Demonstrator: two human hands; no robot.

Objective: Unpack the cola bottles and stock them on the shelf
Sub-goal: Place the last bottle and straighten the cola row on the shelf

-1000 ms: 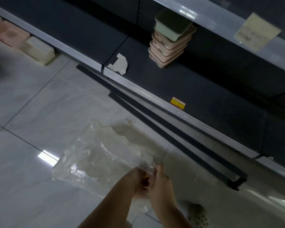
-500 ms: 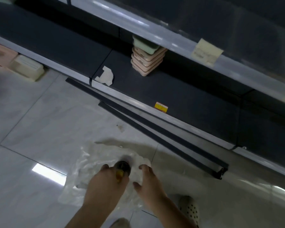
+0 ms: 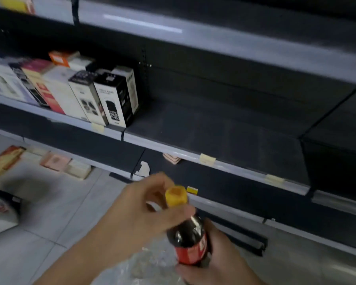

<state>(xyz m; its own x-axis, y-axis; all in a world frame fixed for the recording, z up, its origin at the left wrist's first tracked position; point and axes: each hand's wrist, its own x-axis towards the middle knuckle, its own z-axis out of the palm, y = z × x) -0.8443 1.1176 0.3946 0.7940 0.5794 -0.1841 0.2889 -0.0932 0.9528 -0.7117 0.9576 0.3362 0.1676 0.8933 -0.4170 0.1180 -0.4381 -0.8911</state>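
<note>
Head | cola bottle (image 3: 190,239): dark, red label, yellow cap | both hands grip it: left (image 3: 138,214), right (image 3: 218,262)

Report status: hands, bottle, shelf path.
Left hand grips cola bottle at the neck, right hand round its base. Bottle upright, yellow cap on, not yet shelved. Middle shelf bare right of boxes; path unobstructed.

Dark brown cola bottle (image 3: 188,237) with a red label and yellow cap (image 3: 176,196); dark grey metal shelf (image 3: 224,132) edged pale grey; black-and-white patterned carton (image 3: 116,99); light grey tiled floor (image 3: 56,212)
</note>
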